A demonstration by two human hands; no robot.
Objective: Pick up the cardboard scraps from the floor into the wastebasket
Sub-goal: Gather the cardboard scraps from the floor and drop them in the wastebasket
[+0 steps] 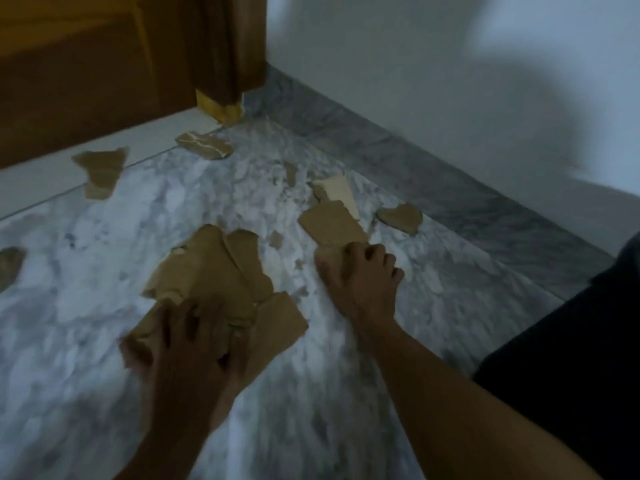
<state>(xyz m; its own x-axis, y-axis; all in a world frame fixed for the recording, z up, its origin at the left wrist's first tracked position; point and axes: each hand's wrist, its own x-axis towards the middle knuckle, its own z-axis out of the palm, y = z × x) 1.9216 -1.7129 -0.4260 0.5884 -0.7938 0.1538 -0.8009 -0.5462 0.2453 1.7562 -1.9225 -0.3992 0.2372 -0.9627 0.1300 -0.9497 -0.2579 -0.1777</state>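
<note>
Brown cardboard scraps lie scattered over the white marble floor (104, 278). My left hand (183, 344) grips a stack of large cardboard scraps (214, 271) low over the floor. My right hand (360, 275) is curled with its fingertips closed on the near edge of a rectangular scrap (330, 221). A pale scrap (337, 190) lies just beyond it, and a heart-shaped scrap (400, 218) sits to its right. More scraps rest near the door: one at far left (100, 171), one striped (204, 145), one at the left edge (10, 265). No wastebasket is in view.
A wooden door (86, 81) and its frame (239, 46) stand at the back left, with torn yellow tape (220, 109) at the frame's foot. A grey marble skirting (415, 161) runs along the white wall (450, 81) on the right. My dark-clothed leg (581, 358) fills the lower right.
</note>
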